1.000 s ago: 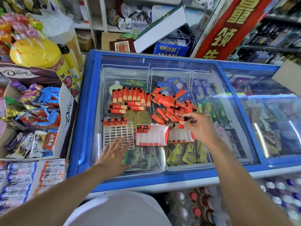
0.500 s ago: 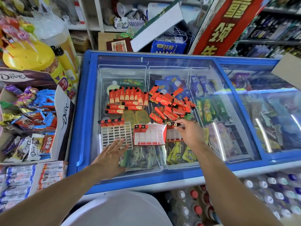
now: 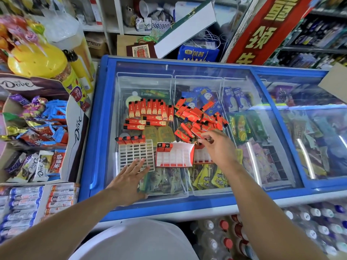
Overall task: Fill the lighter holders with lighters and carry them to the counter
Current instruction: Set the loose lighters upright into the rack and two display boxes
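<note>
Red lighters lie spread over the glass lid of a blue chest freezer (image 3: pixel 97 128), and everything here is placed from the white grid holder (image 3: pixel 136 155) that sits on that lid near its front left. Four lighters (image 3: pixel 130 139) stand in the holder's far row, upright, heads up. Just right of the grid holder sits a red-and-white card holder (image 3: pixel 175 154) with two lighters (image 3: pixel 164 147) upright in its far left corner, and touching that one on its right is a third holder (image 3: pixel 202 156), partly hidden by the right hand. Beyond the grid holder a row of about nine lighters (image 3: pixel 150 110) lies flat on the glass, long axes running away from the person, heads at the far end; between that row and the holder about four more (image 3: pixel 143 123) lie crosswise, long axes left to right. Beyond and to the right, a loose heap of lighters (image 3: pixel 199 119) points every way; I cannot count them. The right hand (image 3: pixel 218 147) hovers at the near edge of that heap, fingertips pinching one lighter (image 3: pixel 203 139) whose heading I cannot tell. The left hand (image 3: pixel 129 178) rests flat on the glass at the grid holder's near edge, fingers straight and spread, grasping nothing.
</note>
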